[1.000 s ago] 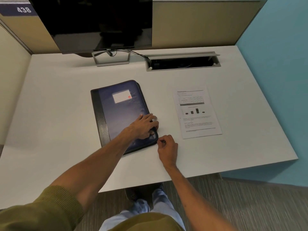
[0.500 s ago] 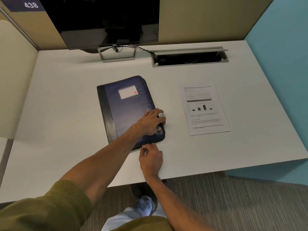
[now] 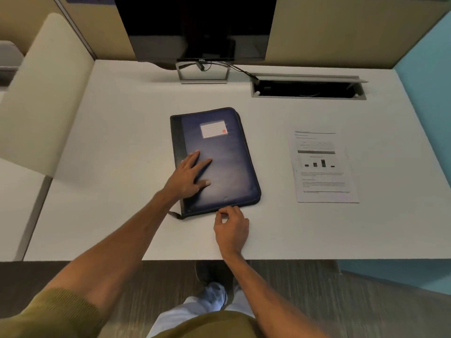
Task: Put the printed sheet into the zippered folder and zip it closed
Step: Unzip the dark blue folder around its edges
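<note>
A dark blue zippered folder (image 3: 227,152) with a white label lies flat in the middle of the white desk (image 3: 122,147). My left hand (image 3: 189,175) rests flat on its cover near the spine, fingers spread. My right hand (image 3: 231,228) is at the folder's near edge, thumb and forefinger pinched at the zipper line; the zipper pull itself is hidden by the fingers. The printed sheet (image 3: 322,167), with a table, a bar chart and text, lies on the desk to the right of the folder, apart from it.
A dark monitor (image 3: 197,28) on a metal stand (image 3: 202,74) stands at the back. An open cable hatch (image 3: 308,90) is cut into the desk at the back right. A beige partition (image 3: 41,93) rises on the left, a blue wall on the right.
My right hand has slid left along the folder's near edge from its right corner. My left hand has shifted from that corner to the cover near the spine.
</note>
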A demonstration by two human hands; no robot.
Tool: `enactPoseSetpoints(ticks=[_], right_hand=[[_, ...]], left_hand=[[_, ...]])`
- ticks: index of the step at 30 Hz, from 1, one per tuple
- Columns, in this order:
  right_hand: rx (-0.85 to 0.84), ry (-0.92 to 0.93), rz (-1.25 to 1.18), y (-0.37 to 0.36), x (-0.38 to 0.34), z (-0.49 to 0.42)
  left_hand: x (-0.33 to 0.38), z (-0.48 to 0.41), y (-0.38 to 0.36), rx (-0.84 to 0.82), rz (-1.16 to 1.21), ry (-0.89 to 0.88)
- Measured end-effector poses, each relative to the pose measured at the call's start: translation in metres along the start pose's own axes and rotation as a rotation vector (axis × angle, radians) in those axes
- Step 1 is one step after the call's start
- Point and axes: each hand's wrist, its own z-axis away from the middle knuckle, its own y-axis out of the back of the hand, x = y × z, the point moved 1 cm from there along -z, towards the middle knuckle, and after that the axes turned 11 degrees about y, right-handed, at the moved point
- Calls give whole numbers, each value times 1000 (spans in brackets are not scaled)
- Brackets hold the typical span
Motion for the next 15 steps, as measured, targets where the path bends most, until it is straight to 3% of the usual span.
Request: enactPoseSetpoints(ticks=[9, 15], right_hand=[[33, 1, 30, -8, -11, 3], [30, 16, 3, -17, -23, 13]], left_hand=[[-53, 43, -13, 100, 233, 275], [-44, 44, -13, 27, 239, 287]])
